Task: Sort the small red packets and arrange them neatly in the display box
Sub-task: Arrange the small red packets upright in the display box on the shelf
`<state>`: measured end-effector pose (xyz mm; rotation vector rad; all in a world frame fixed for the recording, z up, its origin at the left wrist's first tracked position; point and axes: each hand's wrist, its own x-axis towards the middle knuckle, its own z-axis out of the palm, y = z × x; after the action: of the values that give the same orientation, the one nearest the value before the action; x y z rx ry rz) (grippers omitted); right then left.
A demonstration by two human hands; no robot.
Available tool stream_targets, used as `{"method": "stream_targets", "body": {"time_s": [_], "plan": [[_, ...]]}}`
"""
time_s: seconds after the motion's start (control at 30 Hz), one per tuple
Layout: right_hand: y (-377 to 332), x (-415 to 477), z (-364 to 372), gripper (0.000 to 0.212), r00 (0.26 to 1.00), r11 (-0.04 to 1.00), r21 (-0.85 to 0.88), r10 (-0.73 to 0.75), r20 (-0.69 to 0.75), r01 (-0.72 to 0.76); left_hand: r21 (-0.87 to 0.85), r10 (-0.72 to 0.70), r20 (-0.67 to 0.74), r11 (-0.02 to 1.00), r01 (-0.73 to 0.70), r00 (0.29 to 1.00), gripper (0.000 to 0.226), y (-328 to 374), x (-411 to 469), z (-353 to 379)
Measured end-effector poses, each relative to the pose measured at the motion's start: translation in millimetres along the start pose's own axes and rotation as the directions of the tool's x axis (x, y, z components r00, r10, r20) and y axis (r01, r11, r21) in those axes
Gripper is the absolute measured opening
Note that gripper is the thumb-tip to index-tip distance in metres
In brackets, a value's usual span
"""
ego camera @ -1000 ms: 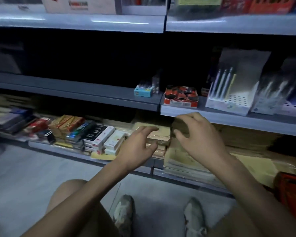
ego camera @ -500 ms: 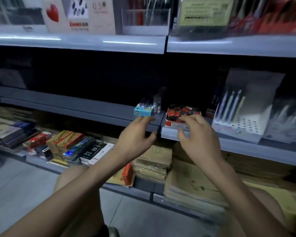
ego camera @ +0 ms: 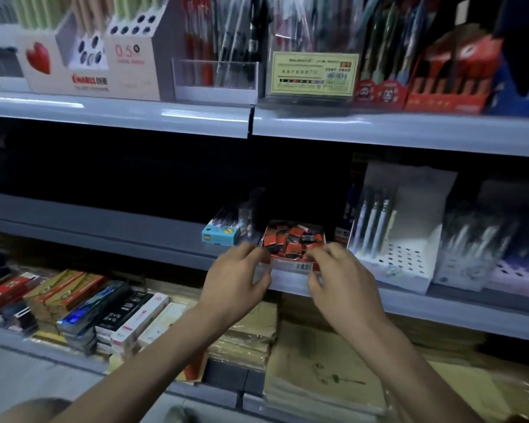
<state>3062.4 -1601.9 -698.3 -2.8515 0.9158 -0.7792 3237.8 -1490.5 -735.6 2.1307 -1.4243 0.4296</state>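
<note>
A small red display box (ego camera: 290,265) with a white barcode label on its front stands at the front edge of the middle shelf (ego camera: 104,236). Several small red and black packets (ego camera: 292,241) lie jumbled inside it. My left hand (ego camera: 237,277) grips the box's left front corner, fingers curled over the rim and thumb below. At the right front corner, my right hand (ego camera: 339,277) grips the box in the same way. Both hands cover the box's lower corners.
A blue box (ego camera: 220,236) sits just left of the display box. White pen stands (ego camera: 400,239) crowd the right. Pen displays (ego camera: 214,56) and a yellow price card (ego camera: 313,74) fill the shelf above. Flat boxes (ego camera: 83,306) and paper stacks (ego camera: 315,364) lie on the bottom shelf.
Both hands rose from the paper stacks on the bottom shelf to the middle shelf and took hold of the red box's front corners. The view tilted upward and moved closer.
</note>
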Motion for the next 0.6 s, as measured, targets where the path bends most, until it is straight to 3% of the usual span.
{"method": "stream_targets", "body": {"time_s": [0.13, 0.27, 0.4, 0.5, 0.6], "plan": [[1, 23, 25, 0.026, 0.999, 1.0, -0.001, 0.019, -0.044, -0.019, -0.005, 0.109, -0.099, 0.994, -0.11, 0.989, 0.022, -23, 13, 28], [2, 32, 33, 0.017, 0.994, 0.999, -0.026, 0.021, -0.11, -0.024, -0.077, 0.197, -0.116, 0.976, -0.206, 0.974, 0.037, -31, 19, 32], [2, 46, 35, 0.015, 0.988, 0.999, -0.011, 0.043, -0.145, -0.045, -0.231, 0.141, -0.083, 0.96, -0.156, 0.987, 0.012, -35, 30, 32], [0, 59, 28, 0.015, 0.99, 0.995, 0.089, 0.056, -0.133, -0.044, -0.335, 0.121, -0.102, 0.93, -0.149, 0.987, 0.009, -35, 30, 37], [-2, 82, 19, 0.018, 0.997, 0.99, 0.128, 0.067, -0.028, -0.063, -0.402, 0.154, -0.141, 0.894, -0.198, 0.978, 0.008, -32, 28, 42]]}}
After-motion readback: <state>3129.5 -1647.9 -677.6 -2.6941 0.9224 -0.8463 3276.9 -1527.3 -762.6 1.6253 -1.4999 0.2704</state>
